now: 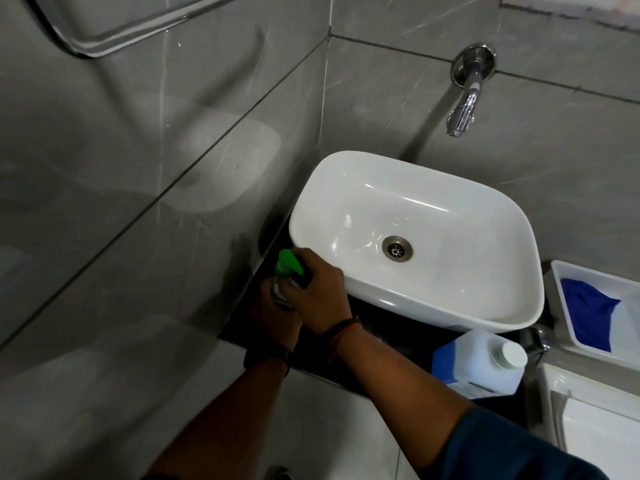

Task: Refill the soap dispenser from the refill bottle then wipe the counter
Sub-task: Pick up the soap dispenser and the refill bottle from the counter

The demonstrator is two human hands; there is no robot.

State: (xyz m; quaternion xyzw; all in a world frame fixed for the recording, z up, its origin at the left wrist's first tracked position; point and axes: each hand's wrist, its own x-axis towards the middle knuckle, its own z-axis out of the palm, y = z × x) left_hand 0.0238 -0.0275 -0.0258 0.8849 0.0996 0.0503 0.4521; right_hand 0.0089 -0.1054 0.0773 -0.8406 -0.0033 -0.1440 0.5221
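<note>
At the dark surface's [398, 327] left edge, both hands gripped the clear green-pump soap dispenser [288, 268]: left hand [275, 315] around its body, right hand [320, 294] on the collar. Unscrewing looked underway; next, the white-capped refill bottle [481, 363] at the front edge needed opening.

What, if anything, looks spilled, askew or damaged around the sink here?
Nothing stands out. The soap dispenser is upright with both hands around it, the refill bottle stands capped on the dark counter, and the blue cloth lies in its white tray. No spill shows.
</note>
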